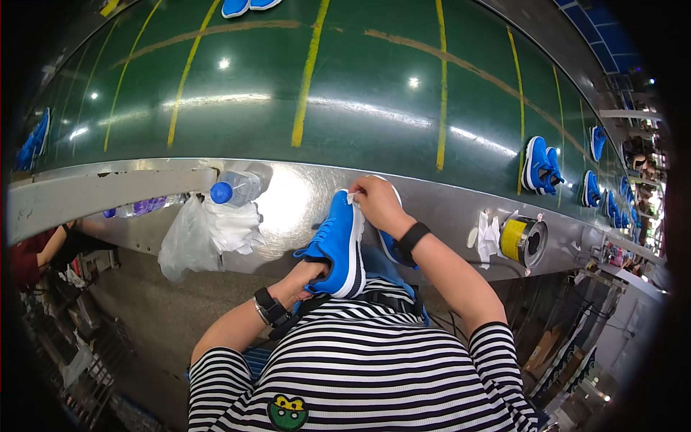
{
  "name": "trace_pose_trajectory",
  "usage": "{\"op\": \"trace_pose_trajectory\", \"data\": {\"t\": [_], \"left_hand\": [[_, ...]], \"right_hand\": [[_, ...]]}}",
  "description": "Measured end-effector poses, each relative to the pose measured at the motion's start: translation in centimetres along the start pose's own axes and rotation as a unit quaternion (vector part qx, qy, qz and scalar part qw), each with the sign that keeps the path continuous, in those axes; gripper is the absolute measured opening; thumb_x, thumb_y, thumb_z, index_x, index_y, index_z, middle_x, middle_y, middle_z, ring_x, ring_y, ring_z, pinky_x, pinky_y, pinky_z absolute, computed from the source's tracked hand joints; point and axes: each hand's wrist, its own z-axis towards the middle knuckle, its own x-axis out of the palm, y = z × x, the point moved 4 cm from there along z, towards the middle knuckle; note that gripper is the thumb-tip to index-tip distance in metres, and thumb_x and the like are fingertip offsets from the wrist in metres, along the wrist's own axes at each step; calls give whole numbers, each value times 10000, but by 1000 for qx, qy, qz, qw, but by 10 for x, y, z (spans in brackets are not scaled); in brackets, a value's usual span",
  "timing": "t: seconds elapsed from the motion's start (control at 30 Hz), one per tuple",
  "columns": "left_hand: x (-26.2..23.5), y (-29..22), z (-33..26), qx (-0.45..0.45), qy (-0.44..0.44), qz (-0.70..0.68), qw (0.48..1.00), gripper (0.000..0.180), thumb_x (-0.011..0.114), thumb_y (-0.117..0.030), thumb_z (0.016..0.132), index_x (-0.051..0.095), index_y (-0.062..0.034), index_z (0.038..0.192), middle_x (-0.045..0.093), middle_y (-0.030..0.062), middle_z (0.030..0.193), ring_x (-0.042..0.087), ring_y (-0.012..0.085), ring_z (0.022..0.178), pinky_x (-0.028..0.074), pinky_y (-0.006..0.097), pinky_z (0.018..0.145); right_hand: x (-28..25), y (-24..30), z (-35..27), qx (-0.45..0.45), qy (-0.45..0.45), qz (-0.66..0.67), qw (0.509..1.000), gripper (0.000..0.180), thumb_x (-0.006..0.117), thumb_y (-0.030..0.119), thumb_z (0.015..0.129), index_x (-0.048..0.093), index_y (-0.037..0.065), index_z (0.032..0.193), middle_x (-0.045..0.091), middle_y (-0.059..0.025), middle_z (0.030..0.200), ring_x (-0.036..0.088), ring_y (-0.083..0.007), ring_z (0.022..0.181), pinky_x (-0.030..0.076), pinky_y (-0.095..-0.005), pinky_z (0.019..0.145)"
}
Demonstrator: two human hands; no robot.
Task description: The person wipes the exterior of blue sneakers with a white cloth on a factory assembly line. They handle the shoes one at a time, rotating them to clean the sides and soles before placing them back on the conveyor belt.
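Note:
A blue sneaker (332, 248) with a white sole is held before my body, its toe pointing away from me. My left hand (302, 279) reaches into the shoe's opening, so most of its fingers are hidden. Pinched in my right hand (376, 204) is a small white cloth (351, 197), pressed against the toe edge where upper meets sole. A second blue sneaker (389, 241) lies on the metal ledge, partly covered by my right hand and wrist.
Beyond the metal ledge (288, 209) runs a green conveyor belt (360, 79) with yellow lines and several blue sneakers (540, 167). A clear bottle (241, 187), white plastic bag (191, 237) and white beam (115, 198) are at left. A yellow-labelled tin (514, 239) stands at right.

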Motion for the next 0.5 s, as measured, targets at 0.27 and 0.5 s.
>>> {"op": "trace_pose_trajectory", "data": {"t": [0.27, 0.5], "left_hand": [[-2, 5, 6, 41, 26, -18, 999, 328, 471, 60, 667, 534, 10, 984, 580, 82, 849, 570, 156, 719, 487, 271, 657], [10, -6, -9, 54, 4, -69, 996, 248, 470, 41, 644, 575, 10, 866, 573, 86, 775, 554, 160, 660, 458, 259, 579]], "right_hand": [[4, 7, -17, 28, 30, -12, 999, 61, 555, -16, 688, 591, -12, 737, 559, -187, 757, 549, -334, 728, 433, -381, 659], [7, 23, -58, 32, 8, 60, 998, 49, 559, -17, 705, 585, -15, 747, 539, -167, 749, 543, -319, 713, 429, -373, 643]]}}
